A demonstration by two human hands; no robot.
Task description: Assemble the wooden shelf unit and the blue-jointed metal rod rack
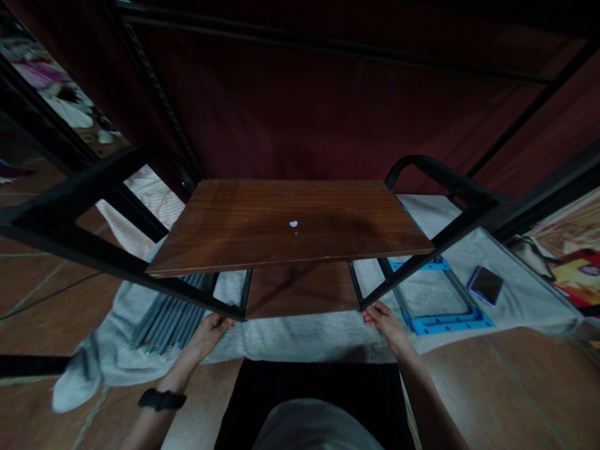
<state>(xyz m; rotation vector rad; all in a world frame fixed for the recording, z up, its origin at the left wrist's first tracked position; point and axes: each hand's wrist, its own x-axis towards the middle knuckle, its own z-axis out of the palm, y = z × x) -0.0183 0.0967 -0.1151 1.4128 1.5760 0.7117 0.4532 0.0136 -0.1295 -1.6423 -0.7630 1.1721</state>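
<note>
A two-tier shelf rack with a black metal frame (107,261) and brown wood-grain boards stands before me. Its upper board (290,206) carries a small white spot, and the lower board (300,290) shows partly beneath it. My left hand (210,331) is closed at the frame's lower front left corner, fingertips against the metal. At the lower front right corner, my right hand (382,322) has its fingers curled on the frame in the same way. Some fingertips of both hands are hidden under the frame.
Grey tubes (171,315) lie in a bundle on a grey cloth (304,337) at left. A blue-ended frame (450,322) and a phone (486,285) rest on the cloth at right. Dark red curtain (300,119) and black metal bars stand behind.
</note>
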